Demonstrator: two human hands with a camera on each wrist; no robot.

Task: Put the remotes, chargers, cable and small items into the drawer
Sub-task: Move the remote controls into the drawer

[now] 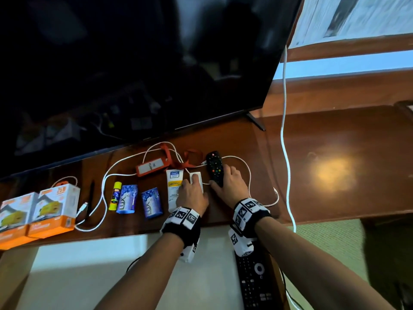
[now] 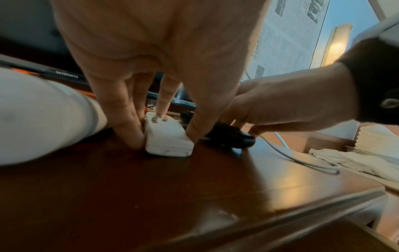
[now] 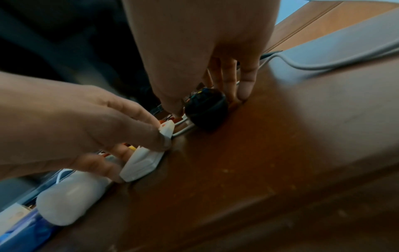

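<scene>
On the wooden table (image 1: 335, 135) my left hand (image 1: 192, 183) pinches a small white remote (image 1: 198, 175) by its sides, thumb and fingers down on the wood (image 2: 170, 146). Right beside it, my right hand (image 1: 225, 180) grips a black remote (image 1: 214, 163) with coloured buttons, thumb on one side and fingers on the other (image 3: 206, 109). Both remotes still lie on the tabletop. A white cable (image 1: 102, 191) loops across the table and under the black remote. Below the table edge the white drawer (image 1: 111, 265) stands open, with a long black remote (image 1: 254, 280) lying in it.
Left of my hands lie a white tube (image 1: 173, 189), two blue packets (image 1: 127, 199), a glue stick (image 1: 115, 195), a black pen (image 1: 91, 198), an orange tag (image 1: 152, 167) and two orange-and-white boxes (image 1: 53, 209). A dark TV (image 1: 134, 63) stands behind. Another white cord (image 1: 285, 130) hangs at right.
</scene>
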